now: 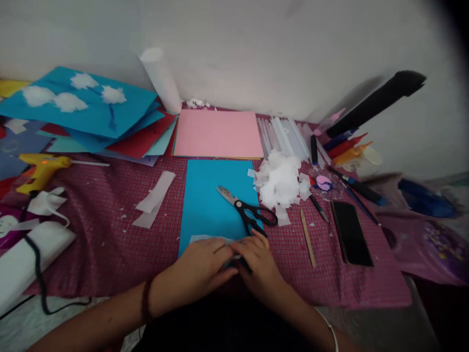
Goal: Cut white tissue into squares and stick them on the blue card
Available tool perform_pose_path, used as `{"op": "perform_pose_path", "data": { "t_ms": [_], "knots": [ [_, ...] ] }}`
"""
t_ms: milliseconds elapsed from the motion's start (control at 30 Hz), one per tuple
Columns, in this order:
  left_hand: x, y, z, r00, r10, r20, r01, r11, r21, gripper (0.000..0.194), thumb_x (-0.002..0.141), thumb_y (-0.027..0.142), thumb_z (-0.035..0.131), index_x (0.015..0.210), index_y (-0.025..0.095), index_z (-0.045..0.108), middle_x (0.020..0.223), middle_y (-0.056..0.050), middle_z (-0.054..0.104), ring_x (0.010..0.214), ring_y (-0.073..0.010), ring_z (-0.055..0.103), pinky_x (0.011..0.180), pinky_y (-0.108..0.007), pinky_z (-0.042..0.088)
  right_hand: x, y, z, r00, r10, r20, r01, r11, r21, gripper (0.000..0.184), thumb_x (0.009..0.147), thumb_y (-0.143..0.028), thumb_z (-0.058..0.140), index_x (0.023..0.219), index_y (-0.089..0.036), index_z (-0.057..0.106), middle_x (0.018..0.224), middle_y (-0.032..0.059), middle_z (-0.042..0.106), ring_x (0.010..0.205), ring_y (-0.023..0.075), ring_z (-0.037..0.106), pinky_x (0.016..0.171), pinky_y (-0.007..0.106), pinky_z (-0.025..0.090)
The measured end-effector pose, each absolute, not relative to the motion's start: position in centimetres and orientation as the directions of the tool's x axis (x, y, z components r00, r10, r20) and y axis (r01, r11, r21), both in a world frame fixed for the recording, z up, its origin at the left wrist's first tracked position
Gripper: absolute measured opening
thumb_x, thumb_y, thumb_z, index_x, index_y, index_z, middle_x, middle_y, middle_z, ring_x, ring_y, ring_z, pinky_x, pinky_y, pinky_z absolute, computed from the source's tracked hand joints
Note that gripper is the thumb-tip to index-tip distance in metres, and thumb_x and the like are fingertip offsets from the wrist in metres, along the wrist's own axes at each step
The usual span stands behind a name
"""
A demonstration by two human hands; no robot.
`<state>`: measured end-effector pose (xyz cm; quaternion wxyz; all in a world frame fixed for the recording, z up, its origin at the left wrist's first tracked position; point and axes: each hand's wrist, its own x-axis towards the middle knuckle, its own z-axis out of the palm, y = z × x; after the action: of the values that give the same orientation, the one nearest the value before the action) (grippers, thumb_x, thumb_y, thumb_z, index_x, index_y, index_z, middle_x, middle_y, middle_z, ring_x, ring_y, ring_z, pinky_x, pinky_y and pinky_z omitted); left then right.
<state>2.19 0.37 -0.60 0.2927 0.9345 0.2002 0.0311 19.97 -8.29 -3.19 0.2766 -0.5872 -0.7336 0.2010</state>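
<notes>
the left hand [201, 264] and right hand [259, 264] meet, fingers curled, by the near edge of the blue sheet [203, 200]; what they grasp is hidden, i cannot tell. a white strip [205, 238] shows at eleven o'clock, mostly covered. scissors [239, 204] lie at one o'clock. room opens toward nine; forearms hide part of the bench [110, 230] edge.
</notes>
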Motion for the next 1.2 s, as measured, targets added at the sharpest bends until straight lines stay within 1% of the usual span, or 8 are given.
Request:
{"op": "perform_pose_path", "data": {
  "t_ms": [100, 200, 267, 467, 600, 800, 1067, 1200],
  "knots": [
    [0.6, 0.5, -1.1, 0.936, 0.353, -0.009, 0.307, -0.802, 0.513, 0.028, 0.086, 0.033, 0.059, 0.111, 0.02, 0.058, 0.107, -0.007, 0.065, 0.098, -0.0238, 0.059, 0.084, -0.037, 0.047, 20.5, -8.9, -3.1, -0.099, 0.979, 0.175, 0.768, 0.188, -0.613, 0.025, 0.076, -0.002, 0.054, 0.086, -0.023, 0.063, 0.104, 0.0058, 0.063, 0.104, 0.0223, 0.055, 0.103, 0.05, 0.03],
    [-1.1, 0.6, -1.8, 0.915, 0.39, 0.102, 0.32, -0.855, 0.407, 0.026, 0.089, 0.019, 0.052, 0.114, 0.019, 0.058, 0.114, -0.008, 0.063, 0.107, -0.024, 0.055, 0.091, -0.039, 0.043, 20.8, -9.5, -3.2, -0.06, 0.981, 0.185, 0.775, 0.162, -0.61, 0.022, 0.073, -0.003, 0.058, 0.081, -0.022, 0.064, 0.13, 0.0086, 0.05, 0.119, 0.0265, 0.047, 0.104, 0.051, 0.027],
    [-2.1, 0.5, -2.0, 0.891, 0.427, 0.152, 0.348, -0.86, 0.372, 0.024, 0.089, 0.015, 0.05, 0.111, 0.018, 0.059, 0.115, -0.008, 0.063, 0.107, -0.0234, 0.055, 0.092, -0.039, 0.043, 21.0, -9.9, -3.2, -0.062, 0.982, 0.176, 0.777, 0.159, -0.609, 0.021, 0.074, -0.004, 0.058, 0.082, -0.022, 0.064, 0.134, 0.0087, 0.048, 0.12, 0.0275, 0.045, 0.103, 0.05, 0.027],
    [-2.8, -0.6, -1.9, 0.901, 0.416, 0.124, 0.331, -0.843, 0.425, 0.035, 0.085, 0.036, 0.061, 0.116, 0.019, 0.057, 0.114, -0.007, 0.064, 0.107, -0.0234, 0.054, 0.094, -0.039, 0.041, 21.0, -10.3, -2.9, -0.031, 0.98, 0.198, 0.748, 0.154, -0.645, 0.015, 0.082, -0.011, 0.06, 0.086, -0.025, 0.066, 0.106, 0.0042, 0.067, 0.092, 0.0219, 0.057, 0.079, 0.039, 0.035],
    [-2.0, -0.9, -2.3, 0.891, 0.421, 0.167, 0.323, -0.849, 0.418, 0.025, 0.088, 0.026, 0.057, 0.112, 0.019, 0.059, 0.107, -0.005, 0.067, 0.103, -0.0208, 0.056, 0.093, -0.037, 0.041, 20.7, -10.3, -2.6, -0.032, 0.984, 0.175, 0.698, 0.148, -0.7, 0.014, 0.083, -0.011, 0.061, 0.086, -0.023, 0.066, 0.087, 0.0007, 0.069, 0.082, 0.0186, 0.058, 0.074, 0.037, 0.035],
    [-2.4, -0.1, -2.4, 0.868, 0.455, 0.198, 0.352, -0.845, 0.403, 0.02, 0.089, 0.01, 0.047, 0.1, 0.016, 0.062, 0.102, -0.006, 0.067, 0.098, -0.0205, 0.057, 0.092, -0.038, 0.04, 20.7, -11.1, -3.0, 0.024, 0.986, 0.164, 0.673, 0.105, -0.732, 0.018, 0.083, -0.008, 0.06, 0.091, -0.022, 0.067, 0.088, 0.0018, 0.07, 0.082, 0.0188, 0.059, 0.075, 0.036, 0.036],
    [-4.0, -0.4, -2.2, 0.857, 0.496, 0.137, 0.356, -0.763, 0.539, 0.018, 0.091, 0.012, 0.046, 0.099, 0.02, 0.06, 0.087, -0.002, 0.066, 0.08, -0.0163, 0.058, 0.079, -0.033, 0.044, 20.2, -11.9, -3.0, 0.097, 0.993, 0.065, 0.654, -0.014, -0.756, 0.012, 0.086, -0.014, 0.057, 0.086, -0.021, 0.067, 0.08, 0.0009, 0.068, 0.077, 0.018, 0.058, 0.073, 0.035, 0.035],
    [-4.4, -0.2, -2.6, 0.846, 0.522, 0.11, 0.372, -0.725, 0.58, 0.018, 0.09, 0.018, 0.052, 0.107, 0.021, 0.058, 0.09, -0.002, 0.067, 0.082, -0.0165, 0.06, 0.077, -0.031, 0.047, 19.9, -11.8, -2.8, 0.119, 0.993, 0.026, 0.678, -0.062, -0.733, 0.012, 0.088, -0.018, 0.057, 0.08, -0.021, 0.065, 0.076, 0.0005, 0.065, 0.075, 0.0179, 0.056, 0.071, 0.034, 0.034]
  ]
}}
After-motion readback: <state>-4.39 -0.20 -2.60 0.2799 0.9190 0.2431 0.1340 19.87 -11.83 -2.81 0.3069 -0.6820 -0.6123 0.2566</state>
